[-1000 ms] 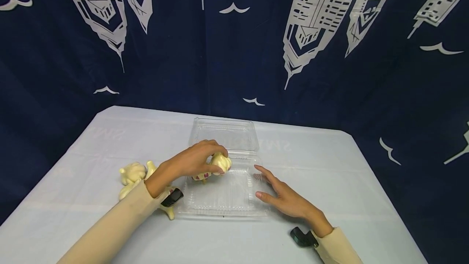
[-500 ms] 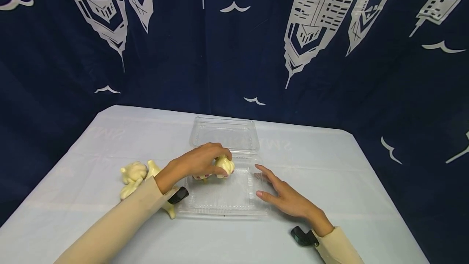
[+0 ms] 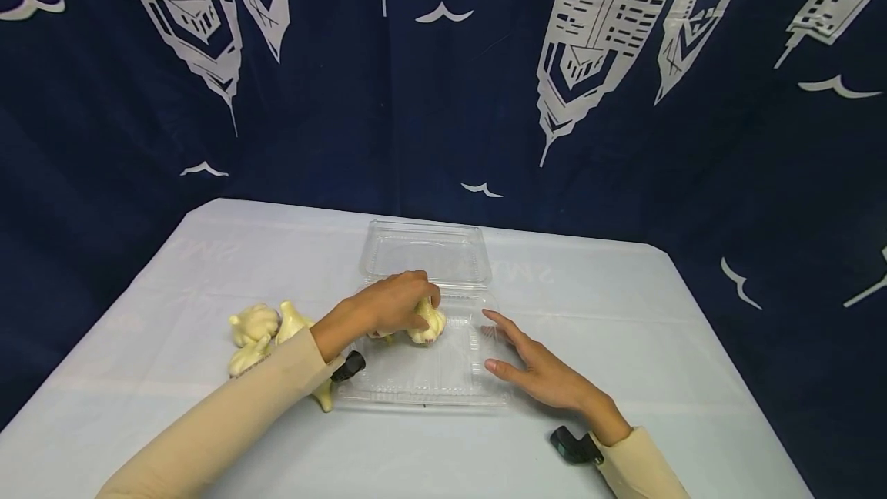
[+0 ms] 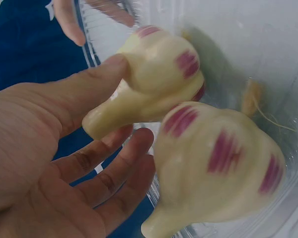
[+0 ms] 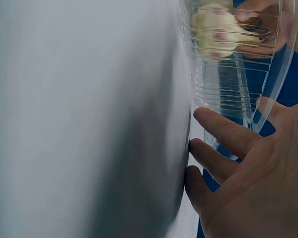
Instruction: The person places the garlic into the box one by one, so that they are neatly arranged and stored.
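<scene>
With its thumb and fingers, my left hand (image 3: 395, 305) holds a cream garlic bulb (image 3: 428, 322) low in the clear plastic clamshell box (image 3: 450, 376). The left wrist view shows purple streaks on this held bulb (image 4: 161, 67) and my thumb pressed on its side. Right beside it in the box lies a second garlic bulb (image 4: 218, 163), mostly hidden by my hand in the head view. My right hand (image 3: 540, 376) is at the box's right side, fingers apart and relaxed. In the right wrist view the fingers (image 5: 223, 129) lie near the box wall, holding nothing.
Several more garlic bulbs (image 3: 255, 324) lie on the white table (image 3: 208, 422) left of the box, partly behind my left sleeve. The box's lid (image 3: 426, 252) is folded back toward the far edge. A dark blue printed curtain (image 3: 457, 122) hangs behind the table.
My left hand has moved slightly right and down with the garlic bulb, lowering it into the box. The bulb has tilted a little. My right hand has stayed in place.
</scene>
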Demonstrator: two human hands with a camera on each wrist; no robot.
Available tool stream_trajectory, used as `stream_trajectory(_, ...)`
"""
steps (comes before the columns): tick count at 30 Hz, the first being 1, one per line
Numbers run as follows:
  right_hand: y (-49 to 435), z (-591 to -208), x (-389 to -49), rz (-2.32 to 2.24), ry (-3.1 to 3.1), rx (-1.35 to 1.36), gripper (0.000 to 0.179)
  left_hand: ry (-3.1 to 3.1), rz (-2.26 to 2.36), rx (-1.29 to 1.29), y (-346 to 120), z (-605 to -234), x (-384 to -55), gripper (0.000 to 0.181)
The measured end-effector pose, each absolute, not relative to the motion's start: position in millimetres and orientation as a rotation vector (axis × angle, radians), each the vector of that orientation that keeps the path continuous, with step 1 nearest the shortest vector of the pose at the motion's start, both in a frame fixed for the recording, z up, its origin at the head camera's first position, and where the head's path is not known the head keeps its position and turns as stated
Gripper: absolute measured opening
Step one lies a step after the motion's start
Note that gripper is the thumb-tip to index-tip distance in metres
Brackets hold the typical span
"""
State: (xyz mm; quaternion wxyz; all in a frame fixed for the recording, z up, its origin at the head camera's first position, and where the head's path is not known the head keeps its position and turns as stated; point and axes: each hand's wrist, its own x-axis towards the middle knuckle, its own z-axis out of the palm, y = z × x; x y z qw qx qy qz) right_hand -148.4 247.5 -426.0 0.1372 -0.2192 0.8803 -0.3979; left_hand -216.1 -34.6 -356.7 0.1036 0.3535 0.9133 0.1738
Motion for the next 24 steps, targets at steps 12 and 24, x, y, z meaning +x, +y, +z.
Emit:
stream_trajectory(12,247.9,-425.8,-148.5,-1.150,2.543,-0.624,0.075,2.760,0.527,0.998,-41.6,-354.8,-213.3,0.026)
stream_trajectory(24,248.1,-426.1,-148.9,-1.146,2.542,-0.638,0.075,2.840,0.655,1.019,-64.9,-341.8,-208.1,0.026)
